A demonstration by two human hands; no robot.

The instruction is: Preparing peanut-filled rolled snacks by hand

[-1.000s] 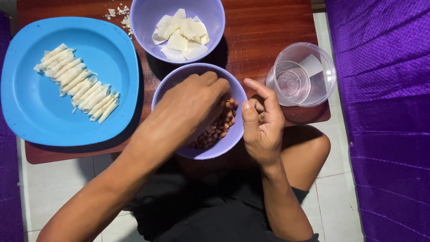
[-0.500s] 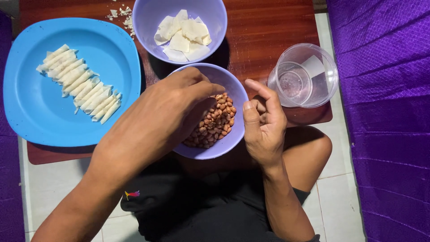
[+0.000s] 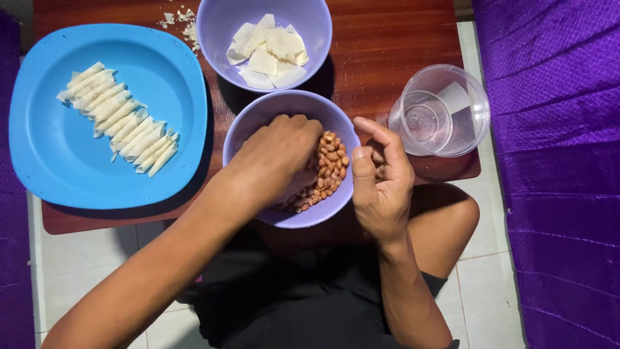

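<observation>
Left hand [image 3: 278, 158] fingers curled down into peanuts [image 3: 326, 171] inside near purple bowl [image 3: 258, 119], grasp hidden. Right hand [image 3: 381, 178] half-cupped beside rim, holding nothing visible. Best pinched lightly, few nuts only, bowl kept steady.

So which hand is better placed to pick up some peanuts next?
The left hand, probably. Its fingers are already down inside the near bowl, on the peanuts. The right hand sits beside the bowl's rim, loosely curled, palm up, not over the nuts.
</observation>
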